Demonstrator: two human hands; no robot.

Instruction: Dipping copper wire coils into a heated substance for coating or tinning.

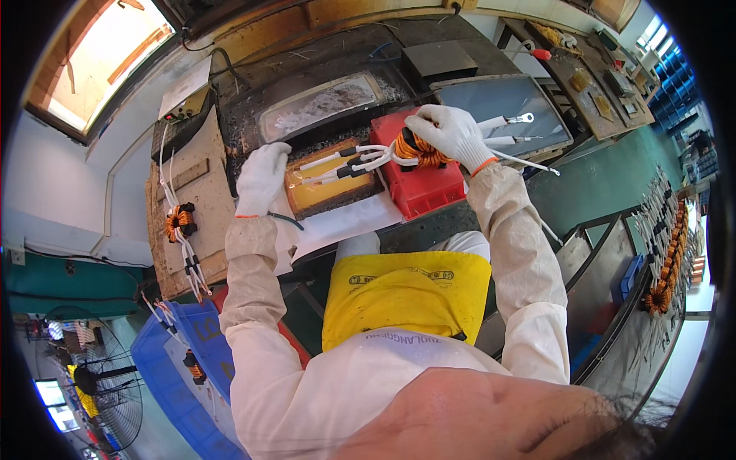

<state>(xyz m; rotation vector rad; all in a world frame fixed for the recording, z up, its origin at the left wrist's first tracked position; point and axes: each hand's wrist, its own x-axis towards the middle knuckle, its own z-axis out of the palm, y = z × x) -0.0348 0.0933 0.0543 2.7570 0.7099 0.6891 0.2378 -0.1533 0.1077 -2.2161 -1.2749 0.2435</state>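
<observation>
My right hand (452,134), in a white glove, is closed around a copper-wound ring coil (414,151) above an upturned-looking red plastic box (425,188). White sleeved leads with black bands (349,167) run left from the coil over a shallow tray of amber liquid (330,201); whether their tips touch it I cannot tell. Other leads stick out to the right, one ending in a ring terminal (525,118). My left hand (262,178), also gloved, is curled at the tray's left side. A thin dark curved strip (287,221) shows below it; what the fingers hold is hidden.
Behind the amber tray lies a framed trough with a silvery, crusted surface (326,105). Another coil (181,221) rests on the board at left. A blue bin (184,337) stands lower left, near a fan (96,383). Several coils line a rack (665,268) at right.
</observation>
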